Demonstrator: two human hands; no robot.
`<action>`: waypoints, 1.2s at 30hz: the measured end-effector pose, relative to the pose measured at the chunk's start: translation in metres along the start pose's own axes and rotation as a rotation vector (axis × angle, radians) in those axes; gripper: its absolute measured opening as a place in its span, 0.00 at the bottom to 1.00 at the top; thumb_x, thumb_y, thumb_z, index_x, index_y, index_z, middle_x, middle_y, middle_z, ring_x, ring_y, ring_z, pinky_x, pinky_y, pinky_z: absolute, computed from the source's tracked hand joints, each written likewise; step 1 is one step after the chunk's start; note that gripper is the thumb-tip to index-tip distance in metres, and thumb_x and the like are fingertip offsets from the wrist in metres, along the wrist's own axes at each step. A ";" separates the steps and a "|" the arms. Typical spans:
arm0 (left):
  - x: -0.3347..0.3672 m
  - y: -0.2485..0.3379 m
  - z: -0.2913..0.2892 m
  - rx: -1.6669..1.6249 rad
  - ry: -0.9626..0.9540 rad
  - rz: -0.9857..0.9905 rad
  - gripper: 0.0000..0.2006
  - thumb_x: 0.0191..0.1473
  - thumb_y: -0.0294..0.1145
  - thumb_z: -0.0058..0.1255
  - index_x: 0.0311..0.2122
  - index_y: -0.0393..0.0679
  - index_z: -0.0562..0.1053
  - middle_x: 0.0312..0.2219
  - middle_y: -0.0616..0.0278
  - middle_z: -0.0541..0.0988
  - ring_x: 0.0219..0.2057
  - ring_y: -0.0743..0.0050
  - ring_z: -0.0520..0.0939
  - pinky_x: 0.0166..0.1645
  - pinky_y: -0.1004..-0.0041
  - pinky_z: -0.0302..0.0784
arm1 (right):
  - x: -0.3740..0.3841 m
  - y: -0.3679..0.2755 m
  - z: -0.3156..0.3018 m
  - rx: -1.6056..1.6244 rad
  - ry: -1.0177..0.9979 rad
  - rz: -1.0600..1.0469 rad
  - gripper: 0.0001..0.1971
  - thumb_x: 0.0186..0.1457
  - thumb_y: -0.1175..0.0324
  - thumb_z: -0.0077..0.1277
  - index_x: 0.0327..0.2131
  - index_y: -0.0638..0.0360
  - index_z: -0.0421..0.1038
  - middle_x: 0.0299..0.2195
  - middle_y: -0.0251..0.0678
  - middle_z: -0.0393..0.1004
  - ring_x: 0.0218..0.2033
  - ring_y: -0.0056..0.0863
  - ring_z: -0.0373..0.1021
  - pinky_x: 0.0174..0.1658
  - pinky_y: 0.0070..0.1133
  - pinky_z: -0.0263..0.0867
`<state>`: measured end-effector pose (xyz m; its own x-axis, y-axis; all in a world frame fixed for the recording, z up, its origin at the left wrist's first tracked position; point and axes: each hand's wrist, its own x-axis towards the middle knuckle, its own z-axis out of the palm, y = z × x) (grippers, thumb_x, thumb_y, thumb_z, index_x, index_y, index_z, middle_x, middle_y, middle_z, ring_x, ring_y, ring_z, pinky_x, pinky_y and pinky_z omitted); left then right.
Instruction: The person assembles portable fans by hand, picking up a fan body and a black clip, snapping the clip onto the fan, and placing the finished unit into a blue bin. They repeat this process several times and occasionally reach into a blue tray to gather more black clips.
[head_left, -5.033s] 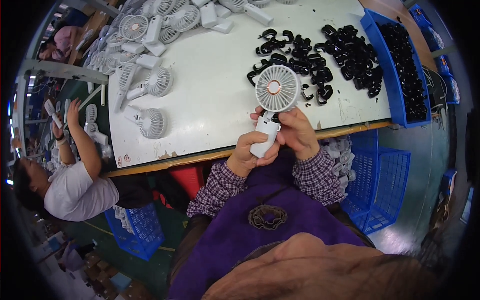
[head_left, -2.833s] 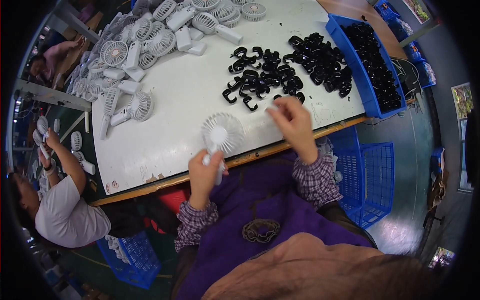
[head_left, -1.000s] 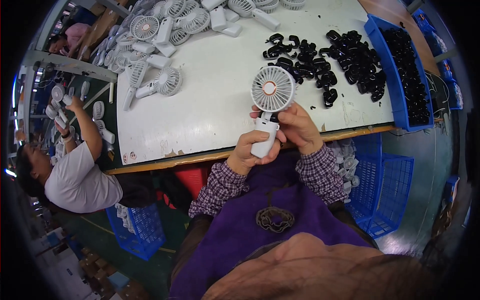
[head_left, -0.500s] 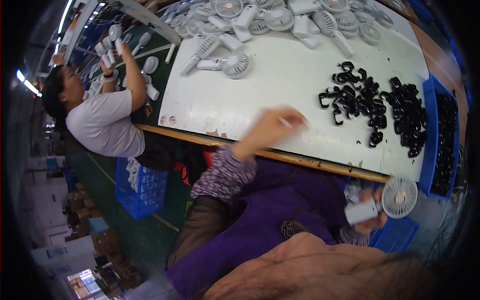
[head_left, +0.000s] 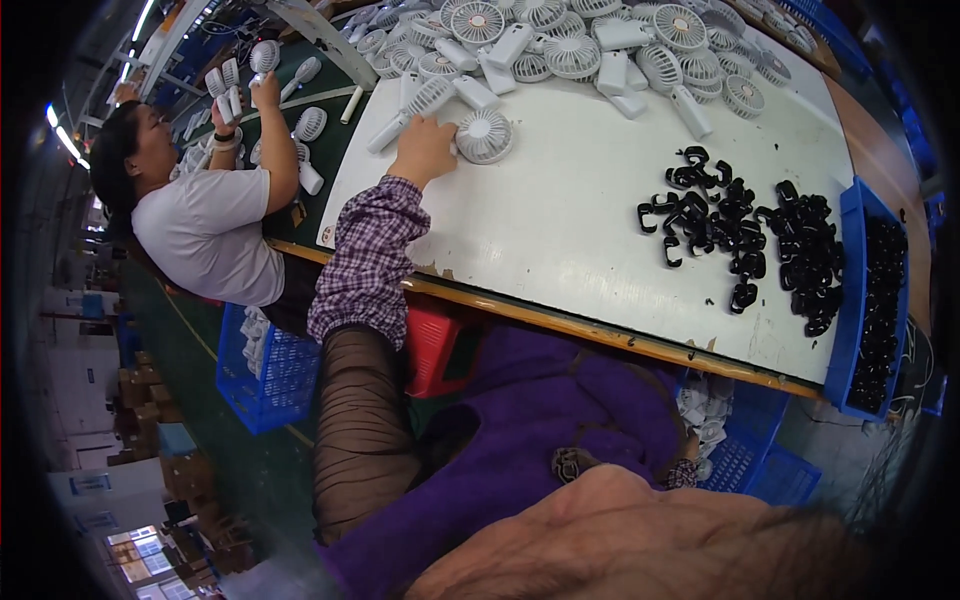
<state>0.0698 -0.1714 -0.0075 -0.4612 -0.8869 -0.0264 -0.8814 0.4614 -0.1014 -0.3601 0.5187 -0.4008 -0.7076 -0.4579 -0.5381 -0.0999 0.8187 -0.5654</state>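
Note:
My left hand (head_left: pixel 425 152) reaches across the white tabletop, its fingers closed round the handle of a white handheld fan (head_left: pixel 485 136). The fan's round caged head lies on the table, pointing right. Just beyond my fingers lies another white fan (head_left: pixel 425 100), angled across the surface. My right hand (head_left: pixel 692 442) is low beside my body, below the table edge, next to a blue crate holding white fans (head_left: pixel 703 415). Only a sliver of that hand and its checked cuff show; its fingers are hidden.
A large heap of white fans (head_left: pixel 570 55) covers the table's far side. Black curved clips (head_left: pixel 710 210) lie in piles at right, beside a blue bin (head_left: pixel 850 300) of small black parts. At left a co-worker (head_left: pixel 205 215) handles fans. A red stool (head_left: pixel 435 350) stands under the table.
My left hand has moved left and away from me, onto the handle of the lying fan. My right hand has dropped lower, and the fan it held up no longer shows there.

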 end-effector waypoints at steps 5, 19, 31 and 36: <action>-0.036 0.028 0.004 -0.602 -0.036 -0.024 0.27 0.35 0.42 0.60 0.39 0.37 0.67 0.31 0.46 0.76 0.34 0.49 0.77 0.39 0.65 0.71 | -0.070 -0.190 -0.036 0.863 -0.085 0.174 0.19 0.56 0.61 0.45 0.42 0.69 0.69 0.30 0.41 0.73 0.29 0.27 0.68 0.33 0.21 0.63; -0.163 0.208 -0.006 -1.236 -0.152 0.399 0.27 0.40 0.44 0.63 0.41 0.39 0.65 0.33 0.48 0.77 0.34 0.51 0.80 0.36 0.65 0.74 | -0.167 -0.563 -0.026 0.582 -0.207 -0.920 0.22 0.45 0.74 0.55 0.46 0.65 0.67 0.36 0.36 0.71 0.36 0.23 0.69 0.40 0.18 0.65; -0.175 0.180 0.009 -1.633 -0.282 -0.232 0.11 0.48 0.33 0.57 0.23 0.35 0.74 0.15 0.64 0.75 0.15 0.83 0.75 0.19 0.80 0.70 | -0.134 -0.600 0.001 0.215 0.023 -1.085 0.09 0.49 0.66 0.55 0.27 0.62 0.71 0.22 0.32 0.65 0.21 0.20 0.64 0.24 0.17 0.61; -0.157 0.154 0.011 -1.839 -0.216 -0.185 0.14 0.53 0.36 0.52 0.36 0.34 0.70 0.22 0.60 0.76 0.21 0.78 0.77 0.24 0.79 0.74 | -0.084 -0.628 0.016 -0.354 0.328 -1.028 0.08 0.46 0.65 0.53 0.23 0.59 0.70 0.25 0.36 0.70 0.23 0.34 0.70 0.25 0.27 0.64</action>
<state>0.0074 0.0391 -0.0302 -0.4694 -0.8417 -0.2669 0.0297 -0.3171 0.9479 -0.2266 0.0380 -0.0102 -0.3202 -0.8992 0.2983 -0.8945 0.1832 -0.4079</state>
